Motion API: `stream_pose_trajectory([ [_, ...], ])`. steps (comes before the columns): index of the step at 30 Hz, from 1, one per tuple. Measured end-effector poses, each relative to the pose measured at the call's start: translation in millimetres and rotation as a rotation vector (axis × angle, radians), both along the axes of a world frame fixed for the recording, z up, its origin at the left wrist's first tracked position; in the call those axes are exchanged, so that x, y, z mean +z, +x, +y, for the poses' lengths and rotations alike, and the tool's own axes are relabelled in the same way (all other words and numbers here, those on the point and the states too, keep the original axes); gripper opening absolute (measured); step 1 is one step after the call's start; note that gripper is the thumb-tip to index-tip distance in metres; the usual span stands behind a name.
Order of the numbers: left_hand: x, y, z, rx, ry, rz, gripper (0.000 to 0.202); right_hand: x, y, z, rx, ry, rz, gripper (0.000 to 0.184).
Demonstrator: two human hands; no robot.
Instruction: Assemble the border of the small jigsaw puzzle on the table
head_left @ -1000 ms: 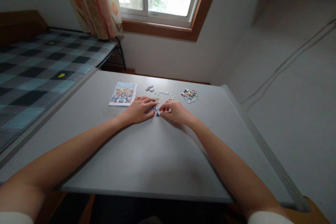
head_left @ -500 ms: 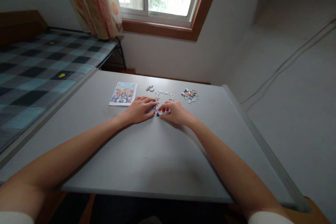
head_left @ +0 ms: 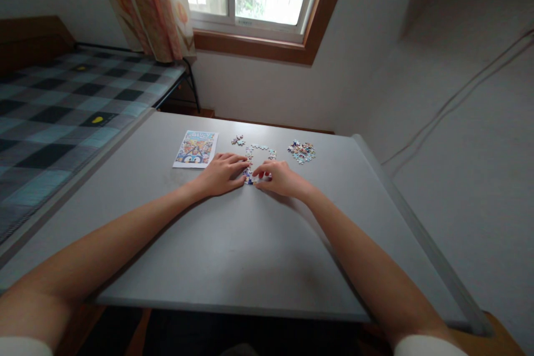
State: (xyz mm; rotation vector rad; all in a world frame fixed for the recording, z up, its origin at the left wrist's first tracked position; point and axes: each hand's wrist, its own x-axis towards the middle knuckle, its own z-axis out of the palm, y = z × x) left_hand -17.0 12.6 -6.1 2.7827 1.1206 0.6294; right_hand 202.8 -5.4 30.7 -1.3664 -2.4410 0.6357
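Observation:
A partly joined jigsaw frame [head_left: 259, 151] lies on the grey table [head_left: 233, 233], its near part hidden under my fingers. My left hand [head_left: 223, 173] rests flat beside its left edge, fingers stretched out and touching the pieces. My right hand [head_left: 279, 178] lies at the frame's near right corner with fingers curled and pinched on a small puzzle piece [head_left: 250, 181]. The fingertips of both hands almost meet there.
A printed picture sheet [head_left: 196, 148] lies left of the frame. A heap of loose pieces [head_left: 301, 151] sits to the right, and a tiny cluster [head_left: 238, 139] behind. A bed with a checked cover [head_left: 54, 117] adjoins the table's left side. A window stands above the far wall.
Almost nothing has moved. My right hand's fingers have shifted very slightly at the frame's corner; my left hand stays put.

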Motion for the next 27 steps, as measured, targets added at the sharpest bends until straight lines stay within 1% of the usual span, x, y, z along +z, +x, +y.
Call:
stream_pose_trajectory([
  [15,0.2,0.1,-0.5,-0.001,0.009,0.001,0.035,5.2,-1.7,-2.9,0.015,0.018,-0.033,0.019],
  [27,-0.4,-0.4,-0.2,-0.005,0.006,-0.005,0.035,1.8,-1.0,-0.2,0.016,0.046,-0.053,0.016],
])
